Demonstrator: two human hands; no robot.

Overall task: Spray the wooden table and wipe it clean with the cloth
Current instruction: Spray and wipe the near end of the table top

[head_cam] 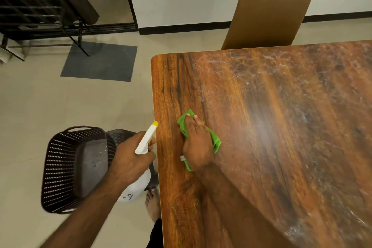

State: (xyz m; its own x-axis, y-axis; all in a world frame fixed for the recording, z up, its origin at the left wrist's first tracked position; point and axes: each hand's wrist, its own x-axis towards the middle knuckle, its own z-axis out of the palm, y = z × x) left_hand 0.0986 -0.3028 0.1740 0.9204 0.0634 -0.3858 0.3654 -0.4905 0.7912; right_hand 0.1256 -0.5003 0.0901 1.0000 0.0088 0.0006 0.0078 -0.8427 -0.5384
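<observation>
1. A tiled floor surrounds one wooden table [261, 127]. White spray film covers the table's far and right parts.
2. One brown chair [269, 10] stands at the far edge. One grey mat [100, 62] and one dark basket [60, 167] lie left.
3. One spray bottle [144, 143] sits just off the table's left edge. Its head slants up, with the yellow nozzle pointing far-right.
4. The left hand [130, 159] is curled round the bottle's neck.
5. One green cloth [216, 143] lies crumpled near the left edge, under the right hand [197, 143], whose fingers press it flat.
</observation>
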